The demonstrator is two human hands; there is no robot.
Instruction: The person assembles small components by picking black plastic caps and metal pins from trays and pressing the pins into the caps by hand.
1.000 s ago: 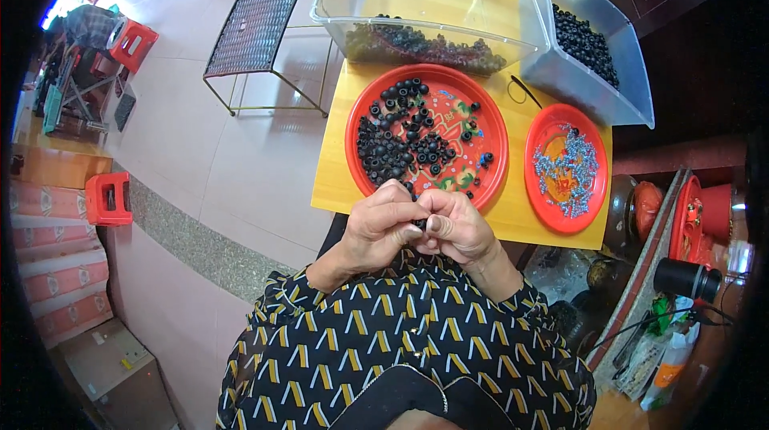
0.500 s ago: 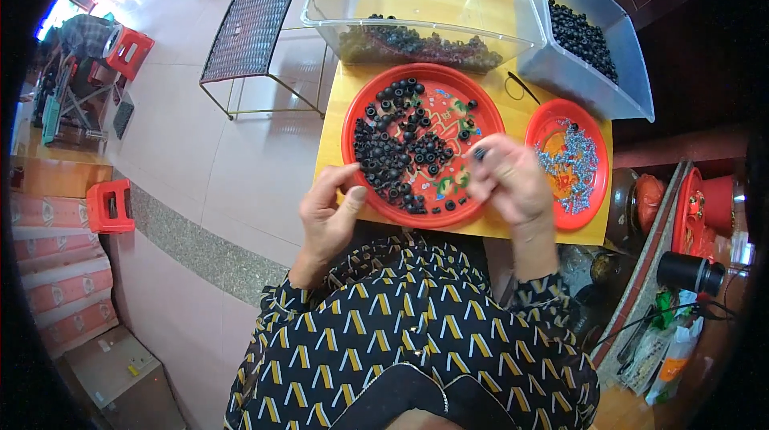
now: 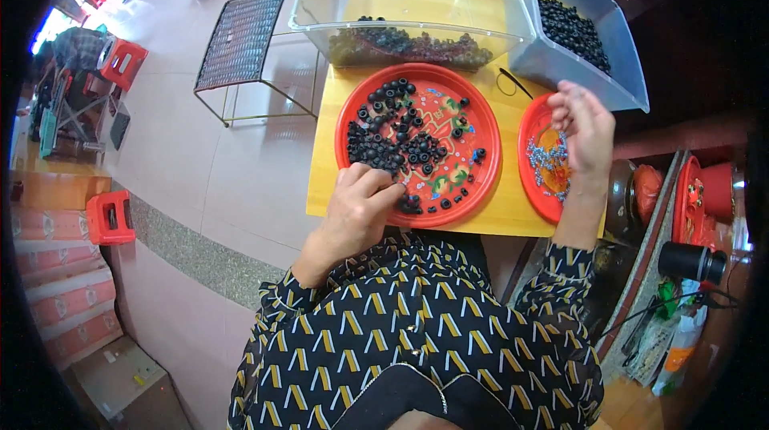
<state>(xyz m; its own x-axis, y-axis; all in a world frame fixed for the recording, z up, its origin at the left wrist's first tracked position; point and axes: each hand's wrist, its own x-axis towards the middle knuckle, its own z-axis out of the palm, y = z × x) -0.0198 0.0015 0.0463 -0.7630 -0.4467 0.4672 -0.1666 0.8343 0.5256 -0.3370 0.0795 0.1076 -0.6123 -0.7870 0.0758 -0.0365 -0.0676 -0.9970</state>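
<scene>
Since 0.5 s earlier, the right hand (image 3: 583,127) had swung right over the small red plate (image 3: 531,170) of silvery bits, fingers loosely open, while the left hand (image 3: 362,204), fingers curled, pinched at black rings (image 3: 383,142) on the large red tray (image 3: 349,114), near edge.

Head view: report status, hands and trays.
Left hand fingertips on black rings in large red tray. Right hand over small red tray, grip unclear. Nothing in the way.

black rings (image 3: 383,142) on red tray (image 3: 349,114); yellow table (image 3: 327,166); black-and-yellow patterned blouse (image 3: 416,342).
</scene>
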